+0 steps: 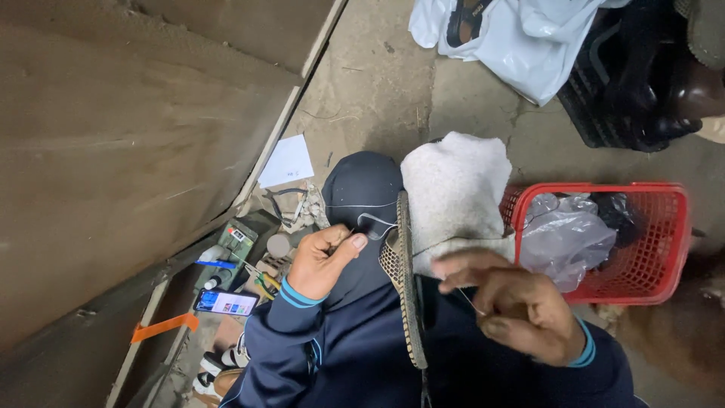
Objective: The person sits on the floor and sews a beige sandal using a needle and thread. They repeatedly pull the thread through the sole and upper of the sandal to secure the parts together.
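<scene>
Sandal (408, 287) upright on edge between 2 hands (321, 261).

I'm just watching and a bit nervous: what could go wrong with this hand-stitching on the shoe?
1. The right hand pinches a thin needle beside its own fingers, so a slip might prick them.
2. The left hand pulls the thread taut; it might snap or tangle.
3. The shoe sole stands on edge on the lap and could tip.
</scene>
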